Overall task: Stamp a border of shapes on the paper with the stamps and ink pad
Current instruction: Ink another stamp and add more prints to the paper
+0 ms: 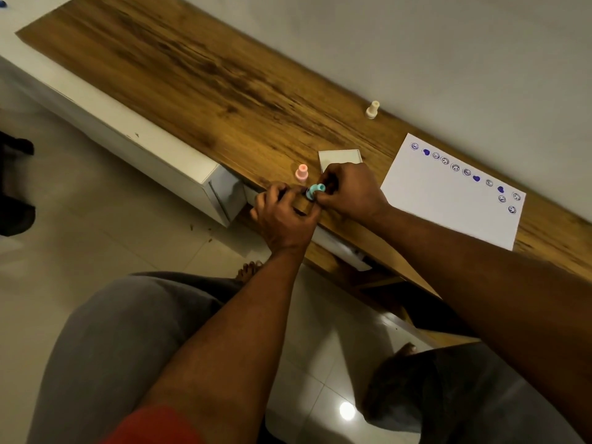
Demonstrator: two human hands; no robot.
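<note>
Left hand [285,216] curled at front edge of wooden counter [192,75], hold unclear; right hand [352,190] pinching teal plastic stamp [315,191] near white paper [448,213].

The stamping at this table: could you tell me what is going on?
A person holds a teal stamp between both hands at the table's front edge. The right hand pinches it; the left hand's grip is hidden. A pink stamp stands beside them. The paper has prints along its far edge and one corner.
</note>
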